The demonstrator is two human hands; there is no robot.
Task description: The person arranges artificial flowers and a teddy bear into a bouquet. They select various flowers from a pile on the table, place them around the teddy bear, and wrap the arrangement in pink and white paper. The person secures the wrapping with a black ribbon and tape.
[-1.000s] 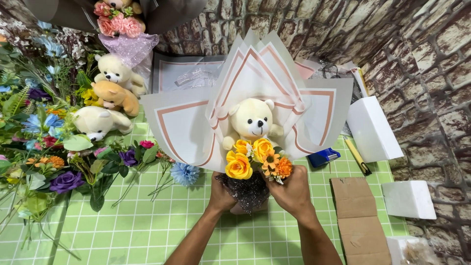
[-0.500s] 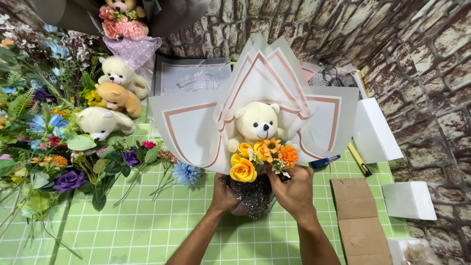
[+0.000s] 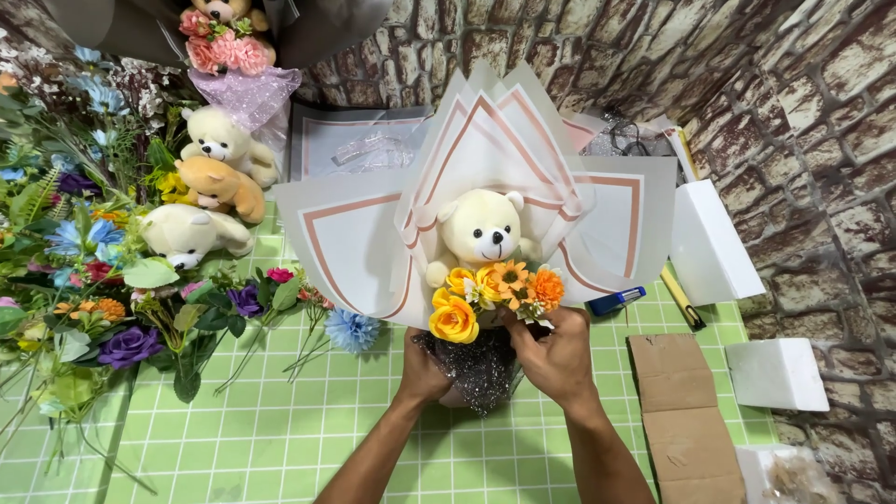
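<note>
At the far left, loose artificial flowers in blue, purple and orange with green leaves (image 3: pixel 84 280) were heaped on the green checked worktop (image 3: pixel 280 439). Beside them three small plush bears in cream and tan (image 3: pixel 210 191) were stacked, and above these a pink-flowered bouquet wrapped in lilac mesh (image 3: pixel 233 65) was propped against the brick-patterned wall (image 3: pixel 803 112).

In the middle, a fan of white wrapping paper with salmon-pink borders (image 3: pixel 355 243) was held upright as a bouquet; inside it a cream plush teddy bear (image 3: pixel 483 229) was seated, and in front of the bear yellow and orange artificial flowers (image 3: pixel 495 294) were bunched. The base, wrapped in dark glittery mesh (image 3: pixel 476 369), was clasped by the left hand (image 3: pixel 425 369), fingers closed around it. The right hand (image 3: pixel 555 355) was closed on the flower stems just below the orange blooms.

To the right, a blue-handled tool (image 3: pixel 616 301), a white foam block (image 3: pixel 714 243), flat brown cardboard pieces (image 3: pixel 677 411) and a second white block (image 3: pixel 777 373) were laid out.

Compared with a second earlier, the flower cluster had been spread wider across the front of the bear, the orange bloom having been shifted rightwards, and the right hand had been raised towards it.
</note>
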